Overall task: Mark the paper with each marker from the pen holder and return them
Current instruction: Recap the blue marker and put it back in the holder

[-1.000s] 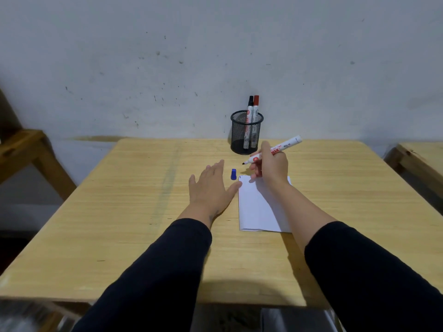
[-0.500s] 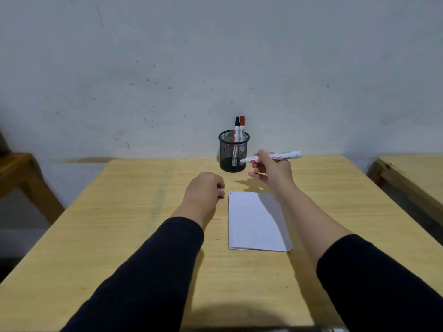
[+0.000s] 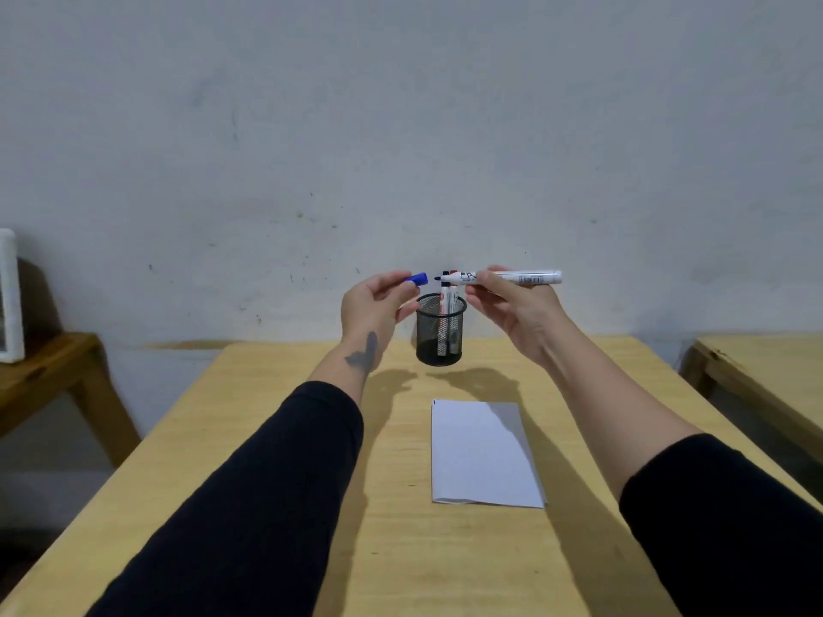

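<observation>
My right hand (image 3: 519,309) holds a white marker (image 3: 516,277) level in the air, its bare tip pointing left. My left hand (image 3: 374,305) pinches the blue cap (image 3: 417,278) a short gap from that tip. Both hands hover above the black mesh pen holder (image 3: 439,331), which stands at the table's far edge with a black-capped and a red-capped marker (image 3: 449,300) upright in it. The folded white paper (image 3: 483,456) lies flat on the table in front of the holder, with a tiny blue mark at its top left corner.
The wooden table (image 3: 276,460) runs up to a grey wall. A second wooden table (image 3: 766,362) stands to the right, and a wooden bench (image 3: 40,371) with a white framed object is at the left.
My left hand picked up the blue cap from the table and rose. My right hand lifted the marker off the paper. Both came together above the holder.
</observation>
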`<action>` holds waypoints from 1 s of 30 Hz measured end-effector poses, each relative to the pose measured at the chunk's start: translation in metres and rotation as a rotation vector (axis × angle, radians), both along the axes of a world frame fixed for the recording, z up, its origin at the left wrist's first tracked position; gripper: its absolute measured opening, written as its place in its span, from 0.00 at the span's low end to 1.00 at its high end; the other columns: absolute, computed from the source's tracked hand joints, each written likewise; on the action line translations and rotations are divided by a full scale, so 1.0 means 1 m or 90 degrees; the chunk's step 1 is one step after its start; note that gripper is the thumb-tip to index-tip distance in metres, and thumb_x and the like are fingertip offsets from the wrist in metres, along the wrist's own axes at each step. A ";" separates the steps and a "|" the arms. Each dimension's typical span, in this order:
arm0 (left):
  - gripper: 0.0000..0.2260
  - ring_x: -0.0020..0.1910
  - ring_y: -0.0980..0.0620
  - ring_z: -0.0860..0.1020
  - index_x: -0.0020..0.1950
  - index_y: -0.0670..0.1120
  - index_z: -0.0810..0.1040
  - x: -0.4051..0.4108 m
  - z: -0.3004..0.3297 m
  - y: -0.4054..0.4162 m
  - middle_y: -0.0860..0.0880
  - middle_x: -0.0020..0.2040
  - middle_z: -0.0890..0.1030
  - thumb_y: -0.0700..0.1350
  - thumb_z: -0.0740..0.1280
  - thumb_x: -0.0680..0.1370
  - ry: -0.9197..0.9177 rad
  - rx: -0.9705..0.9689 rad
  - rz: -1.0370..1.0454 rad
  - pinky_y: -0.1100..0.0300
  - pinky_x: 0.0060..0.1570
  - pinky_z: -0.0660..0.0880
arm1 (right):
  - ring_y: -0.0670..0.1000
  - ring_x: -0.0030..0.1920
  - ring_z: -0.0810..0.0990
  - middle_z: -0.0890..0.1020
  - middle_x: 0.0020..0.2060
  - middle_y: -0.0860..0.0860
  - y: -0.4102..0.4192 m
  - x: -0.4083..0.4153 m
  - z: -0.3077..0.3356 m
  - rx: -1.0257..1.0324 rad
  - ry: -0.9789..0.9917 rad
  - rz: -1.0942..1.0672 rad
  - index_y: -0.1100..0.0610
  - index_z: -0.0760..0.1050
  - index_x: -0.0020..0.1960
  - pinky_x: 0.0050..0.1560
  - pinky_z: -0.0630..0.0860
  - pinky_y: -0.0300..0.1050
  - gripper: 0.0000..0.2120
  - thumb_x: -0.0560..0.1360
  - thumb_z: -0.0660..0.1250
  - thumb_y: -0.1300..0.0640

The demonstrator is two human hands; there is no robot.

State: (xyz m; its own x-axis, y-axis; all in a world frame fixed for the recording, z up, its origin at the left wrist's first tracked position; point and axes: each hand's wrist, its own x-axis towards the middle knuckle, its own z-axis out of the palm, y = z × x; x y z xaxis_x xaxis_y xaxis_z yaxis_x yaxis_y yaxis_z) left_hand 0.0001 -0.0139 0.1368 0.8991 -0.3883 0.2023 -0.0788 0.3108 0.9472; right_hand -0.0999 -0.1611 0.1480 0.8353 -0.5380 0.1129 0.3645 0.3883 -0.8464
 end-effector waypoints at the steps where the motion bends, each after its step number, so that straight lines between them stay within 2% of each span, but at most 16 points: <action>1: 0.08 0.43 0.53 0.81 0.54 0.39 0.78 0.000 0.002 0.002 0.45 0.44 0.82 0.33 0.66 0.76 -0.009 0.008 -0.006 0.67 0.41 0.80 | 0.52 0.33 0.84 0.81 0.37 0.58 0.001 -0.001 0.003 -0.010 0.001 0.005 0.63 0.74 0.47 0.49 0.82 0.45 0.06 0.73 0.69 0.70; 5: 0.07 0.46 0.50 0.80 0.52 0.40 0.79 -0.004 0.008 0.006 0.45 0.45 0.81 0.32 0.66 0.76 -0.060 0.047 -0.016 0.68 0.40 0.80 | 0.53 0.36 0.84 0.80 0.39 0.61 0.003 -0.005 0.011 -0.043 0.005 0.024 0.64 0.74 0.46 0.48 0.83 0.45 0.06 0.72 0.69 0.70; 10: 0.07 0.45 0.51 0.80 0.52 0.41 0.79 -0.007 0.010 0.009 0.46 0.44 0.81 0.33 0.66 0.76 -0.084 0.074 -0.028 0.69 0.38 0.80 | 0.55 0.39 0.83 0.80 0.41 0.61 0.008 -0.012 0.012 -0.054 0.015 0.034 0.63 0.73 0.47 0.49 0.82 0.46 0.07 0.72 0.68 0.71; 16: 0.09 0.41 0.55 0.81 0.55 0.39 0.80 -0.011 0.010 0.007 0.47 0.43 0.82 0.34 0.67 0.76 -0.135 0.117 -0.063 0.69 0.38 0.79 | 0.52 0.36 0.84 0.82 0.39 0.59 0.012 -0.016 0.009 -0.056 0.022 0.044 0.63 0.74 0.45 0.49 0.83 0.44 0.06 0.73 0.68 0.71; 22: 0.08 0.41 0.54 0.80 0.51 0.41 0.83 -0.010 0.007 0.002 0.47 0.41 0.82 0.33 0.68 0.75 -0.203 0.178 -0.014 0.69 0.38 0.79 | 0.50 0.35 0.84 0.84 0.33 0.55 0.011 -0.012 0.001 -0.044 0.027 0.044 0.62 0.75 0.44 0.50 0.82 0.43 0.05 0.73 0.68 0.71; 27: 0.08 0.38 0.57 0.79 0.49 0.41 0.83 -0.007 0.002 -0.004 0.50 0.38 0.81 0.33 0.67 0.75 -0.225 0.196 0.018 0.68 0.42 0.80 | 0.52 0.38 0.84 0.83 0.37 0.57 0.010 -0.005 -0.009 -0.013 0.028 0.037 0.62 0.76 0.42 0.52 0.81 0.44 0.05 0.73 0.68 0.70; 30: 0.07 0.37 0.57 0.78 0.49 0.42 0.83 -0.005 -0.004 -0.003 0.51 0.38 0.81 0.34 0.66 0.75 -0.231 0.217 0.034 0.68 0.41 0.79 | 0.52 0.38 0.84 0.82 0.40 0.58 0.014 -0.001 -0.014 -0.002 0.045 0.037 0.62 0.76 0.44 0.49 0.82 0.42 0.05 0.73 0.69 0.70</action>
State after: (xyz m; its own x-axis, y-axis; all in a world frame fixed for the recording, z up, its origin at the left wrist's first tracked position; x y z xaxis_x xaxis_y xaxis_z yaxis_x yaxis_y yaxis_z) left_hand -0.0050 -0.0169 0.1328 0.8145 -0.4427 0.3749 -0.4293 -0.0252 0.9028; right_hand -0.1009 -0.1474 0.1340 0.8710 -0.4884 0.0542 0.2809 0.4044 -0.8704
